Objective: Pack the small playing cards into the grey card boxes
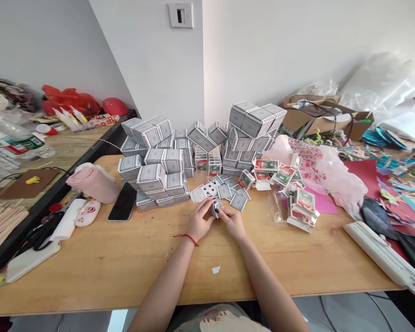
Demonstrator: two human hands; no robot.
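Both hands meet over the middle of the table around a small folded playing card piece (215,209). My left hand (199,220), with a red string at the wrist, grips it from the left, fingers closed. From the right, my right hand (231,221) pinches its near side; the fingertips partly hide it. Just beyond the hands lie loose playing cards (210,188), some face up with spades, others showing grey patterned backs (239,199). Behind them rise stacked blocks built of folded cards, on the left (152,179) and on the right (254,121).
Card boxes (303,201) and a pink-white plastic bag (314,161) lie at right, with a white glue-gun-like tool (380,251) beyond. At left are a black phone (123,203), a rolled pink cloth (93,183) and a white device (67,221). A paper scrap (216,269) lies near me.
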